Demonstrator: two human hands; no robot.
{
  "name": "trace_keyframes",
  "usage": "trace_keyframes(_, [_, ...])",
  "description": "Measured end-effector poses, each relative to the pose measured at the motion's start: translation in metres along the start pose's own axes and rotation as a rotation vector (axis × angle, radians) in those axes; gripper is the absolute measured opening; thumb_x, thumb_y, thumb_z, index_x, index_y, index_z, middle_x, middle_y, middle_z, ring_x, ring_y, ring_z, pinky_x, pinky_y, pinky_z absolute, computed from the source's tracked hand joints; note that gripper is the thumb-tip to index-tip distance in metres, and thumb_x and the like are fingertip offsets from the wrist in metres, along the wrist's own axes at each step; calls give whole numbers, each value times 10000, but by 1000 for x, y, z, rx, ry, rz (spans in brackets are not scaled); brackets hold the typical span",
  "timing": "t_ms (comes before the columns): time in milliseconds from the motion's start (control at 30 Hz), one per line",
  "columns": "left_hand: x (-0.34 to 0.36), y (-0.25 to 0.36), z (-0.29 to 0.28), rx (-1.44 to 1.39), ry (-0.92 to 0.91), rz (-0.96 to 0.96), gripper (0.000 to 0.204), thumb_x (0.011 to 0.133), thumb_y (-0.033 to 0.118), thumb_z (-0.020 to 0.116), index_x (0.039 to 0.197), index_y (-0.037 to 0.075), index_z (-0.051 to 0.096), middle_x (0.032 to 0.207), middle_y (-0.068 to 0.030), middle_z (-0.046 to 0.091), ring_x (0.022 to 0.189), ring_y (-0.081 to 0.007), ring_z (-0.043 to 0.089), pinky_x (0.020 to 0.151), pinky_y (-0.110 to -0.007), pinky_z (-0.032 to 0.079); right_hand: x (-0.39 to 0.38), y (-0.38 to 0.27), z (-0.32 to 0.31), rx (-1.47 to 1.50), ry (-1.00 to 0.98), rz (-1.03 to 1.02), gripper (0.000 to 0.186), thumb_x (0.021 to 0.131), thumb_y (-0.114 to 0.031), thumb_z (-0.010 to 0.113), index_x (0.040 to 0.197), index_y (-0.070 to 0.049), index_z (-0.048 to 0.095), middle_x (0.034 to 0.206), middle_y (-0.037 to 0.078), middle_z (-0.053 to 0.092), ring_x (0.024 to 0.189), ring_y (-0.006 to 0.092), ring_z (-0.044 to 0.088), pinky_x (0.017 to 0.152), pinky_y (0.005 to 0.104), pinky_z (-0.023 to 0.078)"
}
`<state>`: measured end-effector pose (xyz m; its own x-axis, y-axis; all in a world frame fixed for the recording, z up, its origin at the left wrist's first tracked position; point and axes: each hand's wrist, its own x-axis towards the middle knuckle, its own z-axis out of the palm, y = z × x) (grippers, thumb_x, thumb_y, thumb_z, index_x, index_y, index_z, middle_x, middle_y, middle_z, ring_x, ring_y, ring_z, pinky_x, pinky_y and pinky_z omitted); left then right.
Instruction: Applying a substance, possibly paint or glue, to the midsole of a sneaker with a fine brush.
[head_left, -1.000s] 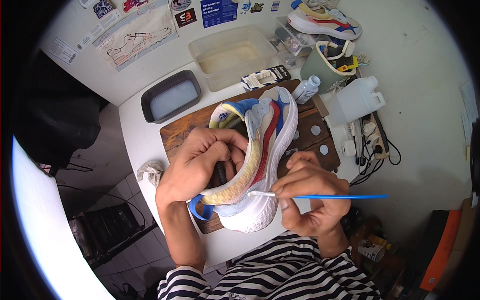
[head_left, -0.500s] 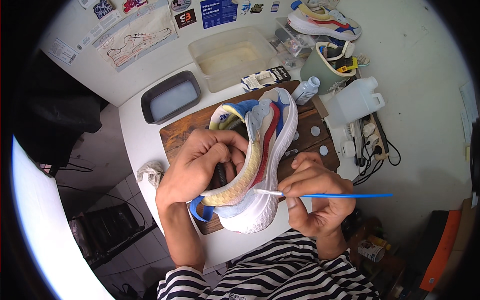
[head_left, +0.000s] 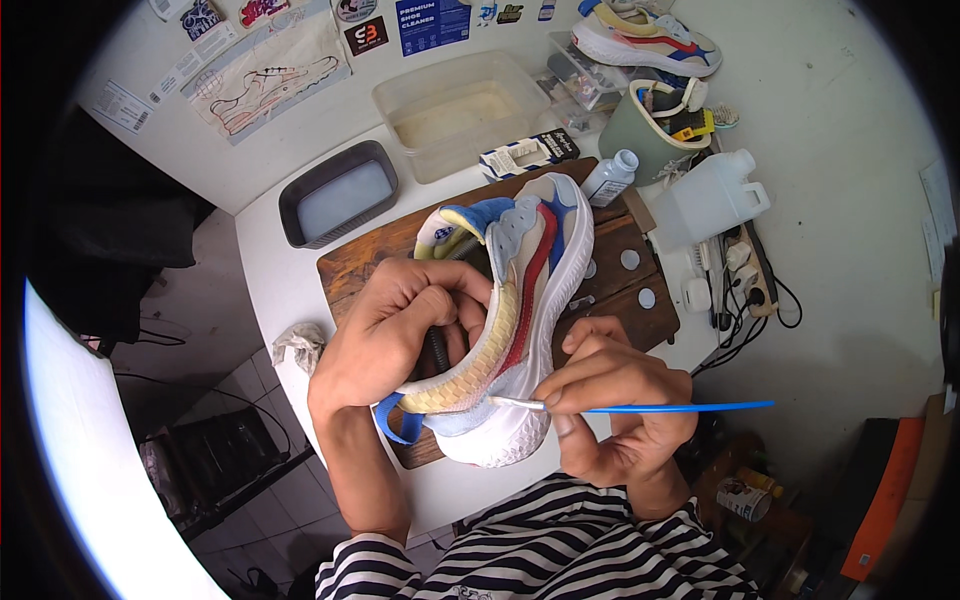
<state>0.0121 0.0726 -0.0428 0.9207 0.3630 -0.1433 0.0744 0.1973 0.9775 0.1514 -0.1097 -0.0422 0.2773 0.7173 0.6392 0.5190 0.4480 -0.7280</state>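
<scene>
A multicoloured sneaker [head_left: 520, 300] with a thick white sole is tilted above the wooden board, its heel toward me. My left hand [head_left: 400, 315] grips it by the collar, with some fingers inside the opening, where their tips are partly hidden. Pinched in my right hand [head_left: 620, 400] is a thin blue-handled paintbrush [head_left: 680, 408]. Its pale bristles touch the side of the sneaker near the heel, just above the sole. A blue pull loop [head_left: 398, 420] hangs from the heel next to my left wrist.
Beyond the wooden board [head_left: 350, 265] stand a dark tray of cloudy liquid [head_left: 340, 235], a clear plastic tub [head_left: 460, 170] and a small open bottle [head_left: 611, 178]. A jug [head_left: 710, 200] and tangled cables [head_left: 745, 320] are at right. Another sneaker [head_left: 650, 45] sits at the back.
My right hand has moved left and slightly down, carrying the brush tip along the sneaker's side toward the heel. My left hand keeps its hold on the sneaker.
</scene>
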Motion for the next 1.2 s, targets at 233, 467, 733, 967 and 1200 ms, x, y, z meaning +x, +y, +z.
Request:
trace_keyframes(233, [1, -1, 1, 6, 6, 4, 315, 888, 23, 393, 979, -100, 669, 759, -75, 671, 614, -92, 601, 583, -230, 492, -1, 13, -9, -27, 23, -7, 140, 763, 21, 711, 879, -33, 654, 748, 61, 700, 640, 166, 640, 773, 372, 494])
trace_keyframes(467, [-1, 0, 0, -21, 0, -18, 311, 889, 24, 398, 977, -100, 669, 756, -74, 665, 614, -93, 598, 582, -227, 491, 1, 10, -6, 26, -40, 14, 165, 748, 34, 703, 895, -27, 658, 754, 75, 705, 651, 160, 650, 801, 374, 491])
trace_keyframes(733, [0, -1, 0, 11, -1, 12, 311, 891, 27, 397, 973, -100, 669, 756, -75, 667, 612, -92, 597, 583, -229, 493, 5, 10, -8, 78, -68, 3, 162, 749, 36, 696, 899, -7, 652, 760, 77, 697, 631, 163, 618, 803, 361, 475])
trace_keyframes(967, [1, -1, 1, -6, 9, 3, 316, 895, 29, 389, 968, -103, 667, 745, -69, 666, 601, -94, 590, 577, -234, 491, 2, 23, -21, 56, 26, 44, 153, 761, 60, 677, 902, 7, 649, 784, 106, 698, 691, 177, 625, 832, 370, 471])
trace_keyframes(1200, [-5, 0, -4, 165, 17, 56, 256, 963, 171, 584, 852, -33, 691, 660, -6, 602, 574, -70, 522, 534, -248, 432, -7, 21, -54, 150, 147, 214, 134, 843, 56, 611, 976, 46, 601, 809, 138, 671, 739, 159, 617, 773, 313, 490])
